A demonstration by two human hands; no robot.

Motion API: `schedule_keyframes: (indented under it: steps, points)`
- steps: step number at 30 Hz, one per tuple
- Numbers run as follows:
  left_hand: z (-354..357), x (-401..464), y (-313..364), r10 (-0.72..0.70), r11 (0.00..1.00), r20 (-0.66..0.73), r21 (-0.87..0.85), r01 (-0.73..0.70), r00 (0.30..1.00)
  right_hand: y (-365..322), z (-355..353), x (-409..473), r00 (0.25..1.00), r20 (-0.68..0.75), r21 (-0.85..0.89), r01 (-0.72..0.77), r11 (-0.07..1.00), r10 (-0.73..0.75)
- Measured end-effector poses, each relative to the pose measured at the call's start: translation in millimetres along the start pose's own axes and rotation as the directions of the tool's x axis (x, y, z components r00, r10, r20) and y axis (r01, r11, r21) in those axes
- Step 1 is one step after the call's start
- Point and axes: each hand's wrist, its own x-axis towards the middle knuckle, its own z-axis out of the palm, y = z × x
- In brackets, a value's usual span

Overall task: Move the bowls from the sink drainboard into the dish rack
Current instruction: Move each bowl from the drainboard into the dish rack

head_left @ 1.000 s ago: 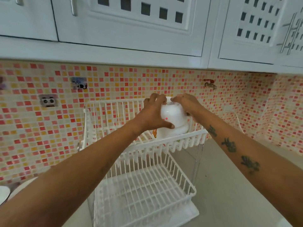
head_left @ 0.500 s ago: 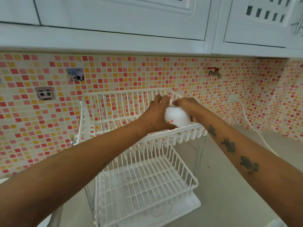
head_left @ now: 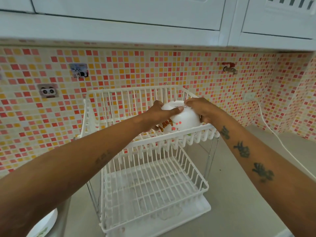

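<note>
Both hands (head_left: 181, 111) clasped around upturned bowl (head_left: 182, 120) in dish rack (head_left: 153, 182) upper tier.

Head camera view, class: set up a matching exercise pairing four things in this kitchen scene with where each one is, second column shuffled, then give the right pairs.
Things
1. White bowl with red dots
2. White wire lower tier of the dish rack
3. Red-handled wall tap
4. Panda sticker

Places
A. On the mosaic tiles, left of the rack
B. Upside down in the rack's upper tier, both hands on it
C. On the tiles, right of the rack and above it
D. Under the upper tier, holding no dishes

Pairs: 1-B, 2-D, 3-C, 4-A
</note>
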Motion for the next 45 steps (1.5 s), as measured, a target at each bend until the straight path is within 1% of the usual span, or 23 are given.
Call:
schedule_keyframes:
  steps: [2, 5, 7, 8, 9, 11, 13, 15, 17, 20, 22, 24, 27, 29, 32, 34, 36, 38, 40, 42, 45]
  points:
    - [1.7, 0.5, 0.7, 0.002, 1.000, 0.012, -0.006, -0.002, 1.000, 0.2, 0.3, -0.5, 1.000, 0.013, 0.025, 0.005, 1.000, -0.006]
    - [2.1, -1.4, 0.9, 0.000, 1.000, 0.024, -0.006, 0.000, 1.000, 1.3, -1.1, 2.9, 1.000, 0.017, 0.009, 0.014, 1.000, -0.014]
    - [1.1, -4.4, 4.6, -0.001, 1.000, 0.028, 0.021, 0.001, 1.000, 1.6, -2.6, 3.0, 0.998, -0.043, -0.030, 0.049, 0.998, -0.051]
    - [-0.2, -6.7, 8.3, -0.008, 0.999, 0.018, 0.037, 0.007, 1.000, 1.5, -2.6, 1.4, 0.991, -0.088, -0.068, 0.095, 0.993, -0.100]
    - [-2.8, -9.4, 13.0, -0.012, 0.999, -0.002, 0.034, 0.012, 1.000, 0.5, -1.3, 0.3, 0.974, -0.143, -0.118, 0.157, 0.981, -0.173]
    - [-10.9, -15.0, 25.0, 0.003, 0.999, -0.064, -0.051, -0.006, 0.998, -7.3, 4.5, -7.3, 0.917, -0.232, -0.186, 0.286, 0.940, -0.325]
    - [-28.2, -23.0, 32.9, -0.007, 0.987, -0.158, -0.157, -0.019, 0.987, -26.2, 19.9, -18.0, 0.868, -0.274, -0.153, 0.385, 0.910, -0.413]
    - [-51.1, -35.9, 34.0, -0.017, 0.973, -0.242, -0.226, -0.040, 0.970, -50.5, 42.3, -25.8, 0.856, -0.253, -0.103, 0.439, 0.893, -0.450]
    - [-79.5, -53.7, 28.2, 0.016, 0.966, -0.337, -0.237, -0.101, 0.941, -76.7, 73.0, -40.7, 0.854, -0.190, -0.048, 0.485, 0.873, -0.484]
    - [-128.3, -91.8, 11.2, 0.064, 0.969, -0.513, -0.173, -0.176, 0.856, -113.7, 127.4, -66.7, 0.833, -0.099, 0.083, 0.553, 0.829, -0.545]
    - [-160.3, -124.8, -8.1, 0.091, 0.983, -0.630, -0.065, -0.169, 0.771, -138.5, 165.9, -85.8, 0.805, -0.045, 0.178, 0.589, 0.788, -0.592]
    - [-190.7, -155.2, -34.2, 0.109, 0.990, -0.705, 0.012, -0.142, 0.701, -162.6, 204.5, -109.0, 0.776, -0.004, 0.244, 0.613, 0.752, -0.631]
    - [-235.0, -195.9, -78.7, 0.028, 0.995, -0.814, -0.032, -0.093, 0.580, -190.3, 265.0, -143.9, 0.753, 0.092, 0.328, 0.596, 0.733, -0.652]
    - [-259.8, -220.0, -107.2, -0.072, 0.992, -0.856, -0.117, -0.056, 0.512, -198.8, 305.4, -166.1, 0.724, 0.192, 0.383, 0.566, 0.730, -0.662]
    - [-286.9, -247.5, -155.3, -0.235, 0.951, -0.853, -0.301, -0.071, 0.466, -197.2, 364.4, -191.8, 0.721, 0.331, 0.389, 0.483, 0.784, -0.609]
    - [-295.7, -263.7, -193.2, -0.347, 0.909, -0.826, -0.413, -0.058, 0.444, -185.1, 402.9, -196.3, 0.727, 0.423, 0.339, 0.427, 0.838, -0.541]
    - [-297.7, -276.5, -236.2, -0.473, 0.852, -0.779, -0.524, -0.014, 0.413, -165.1, 436.3, -191.5, 0.742, 0.507, 0.265, 0.351, 0.898, -0.439]
    - [-292.1, -285.6, -280.1, -0.606, 0.759, -0.692, -0.650, 0.026, 0.393, -138.7, 464.2, -179.6, 0.762, 0.568, 0.189, 0.246, 0.950, -0.311]
    - [-281.0, -291.1, -318.4, -0.697, 0.663, -0.601, -0.748, 0.032, 0.392, -107.3, 485.1, -166.6, 0.789, 0.592, 0.108, 0.125, 0.986, -0.165]
    - [-267.3, -290.7, -352.7, -0.762, 0.566, -0.500, -0.823, 0.048, 0.411, -71.0, 500.3, -151.7, 0.815, 0.579, 0.031, 0.010, 0.999, -0.026]
    - [-244.6, -281.6, -391.8, -0.835, 0.413, -0.348, -0.908, 0.069, 0.426, -15.9, 516.5, -130.6, 0.839, 0.531, -0.022, -0.129, 0.991, 0.121]
